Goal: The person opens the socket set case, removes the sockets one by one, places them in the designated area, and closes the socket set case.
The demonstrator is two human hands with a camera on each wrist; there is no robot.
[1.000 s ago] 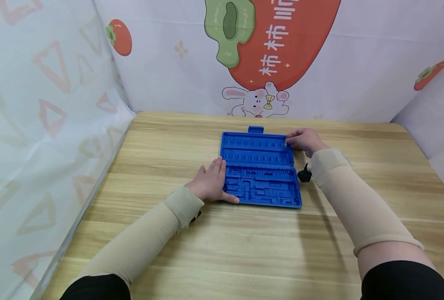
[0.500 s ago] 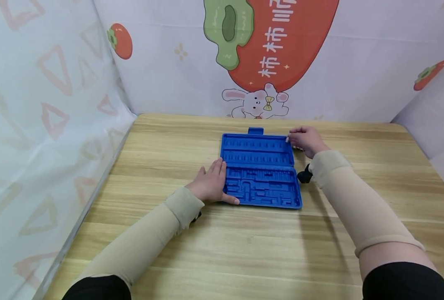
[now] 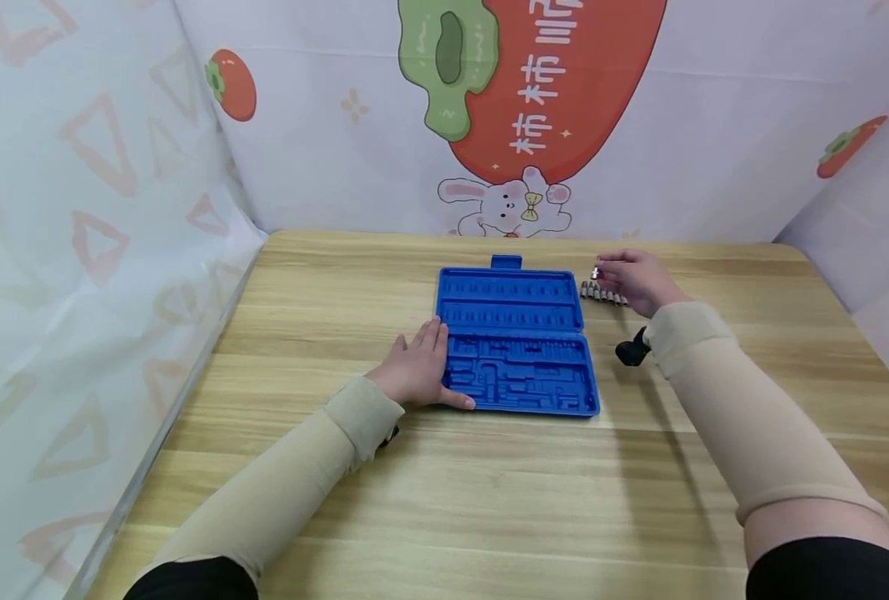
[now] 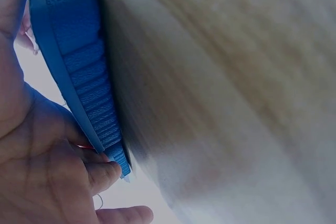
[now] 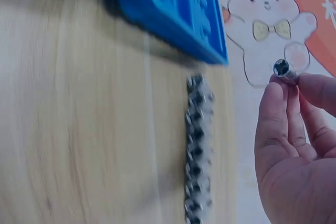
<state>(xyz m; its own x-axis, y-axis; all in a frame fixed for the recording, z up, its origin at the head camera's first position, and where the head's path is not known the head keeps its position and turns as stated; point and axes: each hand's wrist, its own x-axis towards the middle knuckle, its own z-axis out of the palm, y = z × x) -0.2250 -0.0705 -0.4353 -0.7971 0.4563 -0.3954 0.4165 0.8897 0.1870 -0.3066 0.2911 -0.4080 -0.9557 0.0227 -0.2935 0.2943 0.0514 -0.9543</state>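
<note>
A blue plastic socket-set case (image 3: 519, 367) lies unfolded on the table, its two halves full of moulded slots. Along its left edge rests my left hand (image 3: 414, 367), fingers extended and thumb at the front corner; the left wrist view shows the fingers against the case's side wall (image 4: 84, 72). Beyond the case's right side, my right hand (image 3: 639, 279) pinches a small silvery socket (image 5: 283, 68) between thumb and fingers, its square-holed end facing the wrist camera. Below that hand stands a tight row of several metal sockets (image 5: 197, 150) on the table.
The case's latch tab (image 3: 506, 262) points to the back of the wooden table (image 3: 489, 500). A printed cloth (image 3: 324, 150) hangs behind the table, and another hangs along the left side. A black wrist camera (image 3: 631, 350) sits under the right wrist.
My right hand has moved right, from the case's far right corner to over the row of sockets, carrying the small socket. More of the row now shows. My left hand stays put.
</note>
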